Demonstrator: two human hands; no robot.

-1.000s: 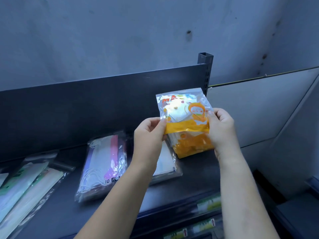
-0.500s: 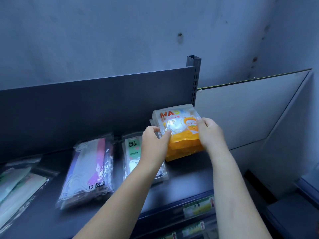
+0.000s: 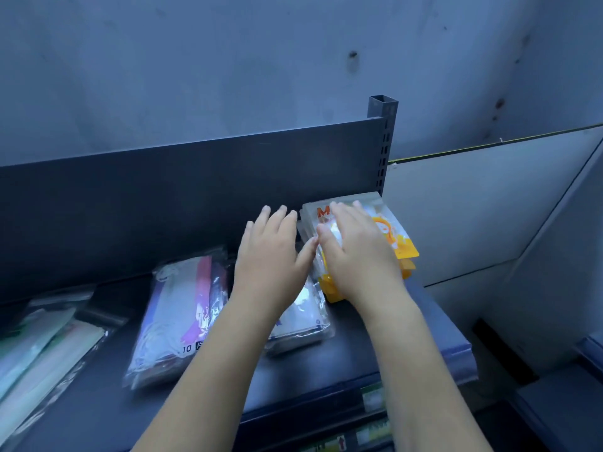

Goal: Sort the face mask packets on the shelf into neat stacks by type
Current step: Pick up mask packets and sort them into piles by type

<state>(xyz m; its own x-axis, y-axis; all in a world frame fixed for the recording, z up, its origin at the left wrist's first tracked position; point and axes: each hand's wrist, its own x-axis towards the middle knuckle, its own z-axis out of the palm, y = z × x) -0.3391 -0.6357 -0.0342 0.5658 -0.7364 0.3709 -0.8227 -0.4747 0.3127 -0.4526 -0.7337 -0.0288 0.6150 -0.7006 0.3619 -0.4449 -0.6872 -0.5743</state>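
Note:
A stack of orange-and-clear mask packets (image 3: 396, 238) lies at the back right corner of the dark shelf (image 3: 365, 357). My right hand (image 3: 357, 252) rests flat on top of that stack, fingers spread. My left hand (image 3: 270, 256) hovers just left of it, fingers apart and holding nothing, above a clear packet with white masks (image 3: 300, 316). Further left lies a packet with white, pink and purple masks (image 3: 182, 314). Green-and-white packets (image 3: 39, 350) lie at the far left edge.
A dark back panel (image 3: 182, 197) and a slotted upright post (image 3: 383, 141) close the shelf behind. Price labels (image 3: 372, 399) run along the front edge. A pale board (image 3: 489, 203) leans to the right of the shelf.
The orange packet went from held up in both hands down onto the stack at the back right. Both hands have let go; the right one now lies flat on it.

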